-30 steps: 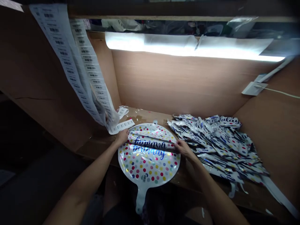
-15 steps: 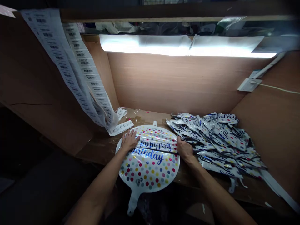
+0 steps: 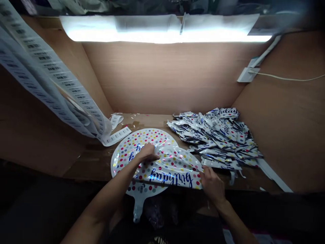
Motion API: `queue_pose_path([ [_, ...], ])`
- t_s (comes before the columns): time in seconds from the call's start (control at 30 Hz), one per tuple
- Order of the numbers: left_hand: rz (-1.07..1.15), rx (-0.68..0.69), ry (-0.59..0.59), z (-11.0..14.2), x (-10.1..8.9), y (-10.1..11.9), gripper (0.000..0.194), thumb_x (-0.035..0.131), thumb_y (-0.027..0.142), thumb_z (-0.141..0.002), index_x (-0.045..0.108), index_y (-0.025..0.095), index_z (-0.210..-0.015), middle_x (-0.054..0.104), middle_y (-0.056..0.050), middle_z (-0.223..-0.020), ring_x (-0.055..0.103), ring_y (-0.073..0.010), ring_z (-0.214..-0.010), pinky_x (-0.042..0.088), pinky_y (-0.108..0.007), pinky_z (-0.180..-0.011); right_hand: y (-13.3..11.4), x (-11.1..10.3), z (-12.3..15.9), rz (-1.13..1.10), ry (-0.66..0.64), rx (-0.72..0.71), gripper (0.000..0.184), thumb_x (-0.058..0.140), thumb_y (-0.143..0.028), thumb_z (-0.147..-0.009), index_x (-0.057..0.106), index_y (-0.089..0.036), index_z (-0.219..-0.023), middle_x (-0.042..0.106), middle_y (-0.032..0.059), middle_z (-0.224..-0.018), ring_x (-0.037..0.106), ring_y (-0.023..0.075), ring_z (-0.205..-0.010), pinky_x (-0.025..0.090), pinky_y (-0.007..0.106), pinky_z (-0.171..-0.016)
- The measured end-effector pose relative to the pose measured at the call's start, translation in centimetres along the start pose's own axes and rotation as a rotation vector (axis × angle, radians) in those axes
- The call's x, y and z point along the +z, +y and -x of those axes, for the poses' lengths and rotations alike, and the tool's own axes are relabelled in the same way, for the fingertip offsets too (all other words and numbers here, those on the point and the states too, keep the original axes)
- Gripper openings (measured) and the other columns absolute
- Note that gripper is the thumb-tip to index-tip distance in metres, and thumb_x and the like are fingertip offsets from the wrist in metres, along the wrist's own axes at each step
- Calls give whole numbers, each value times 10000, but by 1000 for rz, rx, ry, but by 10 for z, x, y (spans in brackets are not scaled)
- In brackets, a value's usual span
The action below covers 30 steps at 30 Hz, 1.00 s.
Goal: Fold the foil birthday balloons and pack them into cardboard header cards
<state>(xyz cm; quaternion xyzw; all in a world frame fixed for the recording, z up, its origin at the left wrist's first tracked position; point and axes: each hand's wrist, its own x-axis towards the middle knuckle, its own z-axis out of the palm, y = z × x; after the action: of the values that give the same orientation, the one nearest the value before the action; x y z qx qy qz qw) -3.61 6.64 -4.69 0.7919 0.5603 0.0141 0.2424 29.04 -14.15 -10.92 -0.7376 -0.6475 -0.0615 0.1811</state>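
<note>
A folded white foil balloon [image 3: 172, 171] with coloured dots and blue "birthday" lettering lies slanted on top of a flat round balloon [image 3: 132, 145] of the same print, on a wooden bench [image 3: 96, 159]. My left hand [image 3: 147, 153] presses down on the folded piece near its upper left end, fingers curled over it. My right hand [image 3: 212, 183] pinches its lower right end at the bench's front edge. The round balloon's tail [image 3: 138, 208] hangs over the edge.
A heap of folded balloons [image 3: 218, 139] fills the right of the bench. Long strips of barcode labels [image 3: 50, 78] hang at the left, their ends [image 3: 115, 135] resting on the bench. Brown board walls enclose three sides; a tube light [image 3: 162, 32] glows above, with a cable [image 3: 286, 78] at right.
The folded strip was pulled off the round balloon towards me and to the right, now lying slanted. My right hand drew back to the front edge; the view shifted downward.
</note>
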Motion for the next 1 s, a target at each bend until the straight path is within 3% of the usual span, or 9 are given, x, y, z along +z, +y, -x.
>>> queue_pose_path([
  [0.13,98,141,-19,17,-12,9,250,761,407,-702,666,182,-752,674,-14,-745,612,-183,-699,426,-251,-629,-6,-9,-52,-206,80,-178,626,666,-484,-928,507,-179,-1451,612,210,-1358,562,379,-1272,456,509,-1038],
  [0.23,158,278,112,43,-32,13,252,698,408,-802,601,185,-735,605,39,-712,537,-132,-676,389,-221,-617,-15,-21,-115,-466,-74,-260,849,805,-541,-775,487,-186,-1478,614,182,-1390,578,364,-1265,467,502,-1043],
  [0.33,109,496,379,79,-63,10,264,639,353,-916,566,181,-730,592,32,-695,535,-123,-665,413,-232,-637,-26,-47,-156,-721,-274,-423,369,691,-424,-899,676,-181,-1176,749,59,-1026,691,242,-920,538,359,-857],
  [0.47,-126,779,511,130,-77,-6,131,542,134,-972,621,187,-882,732,-85,-1127,679,-197,-1038,528,-319,-895,-39,-75,-134,-612,-67,-732,160,540,-199,-1009,699,-187,-1031,759,86,-1125,689,244,-1068,494,390,-994],
  [0.6,-262,844,440,155,-21,-35,204,488,75,-978,648,198,-944,723,-114,-1238,661,-243,-1172,542,-398,-988,-34,-44,-64,-364,-9,-972,189,532,-115,-996,699,-183,-1052,714,140,-1282,627,285,-1240,483,446,-1025],
  [0.7,-193,789,330,156,27,-56,191,487,115,-983,658,199,-966,746,-108,-1167,675,-247,-1110,550,-387,-939,-24,-4,-30,-349,-66,-921,182,533,-148,-991,701,-180,-1052,723,145,-1241,652,287,-1160,506,439,-953],
  [0.77,-85,633,258,151,39,-63,192,475,161,-988,663,200,-976,754,-100,-1078,684,-238,-1028,544,-365,-894,-20,13,-24,-393,-126,-765,196,503,-189,-1008,698,-186,-1029,746,129,-1142,675,265,-1063,510,408,-912],
  [0.9,-110,52,52,123,19,-51,292,455,328,-1015,677,205,-871,732,-92,-862,690,-242,-828,508,-337,-771,-30,18,-41,-224,-224,-233,324,438,-342,-1069,676,-188,-913,722,90,-808,667,221,-738,462,309,-681],
  [1.0,-177,-78,-6,90,-2,-24,229,608,386,-920,698,191,-843,748,-153,-940,701,-329,-967,500,-388,-840,-46,15,-55,-12,-280,-114,341,454,-407,-1066,687,-190,-945,728,112,-798,680,242,-724,431,308,-661],
])
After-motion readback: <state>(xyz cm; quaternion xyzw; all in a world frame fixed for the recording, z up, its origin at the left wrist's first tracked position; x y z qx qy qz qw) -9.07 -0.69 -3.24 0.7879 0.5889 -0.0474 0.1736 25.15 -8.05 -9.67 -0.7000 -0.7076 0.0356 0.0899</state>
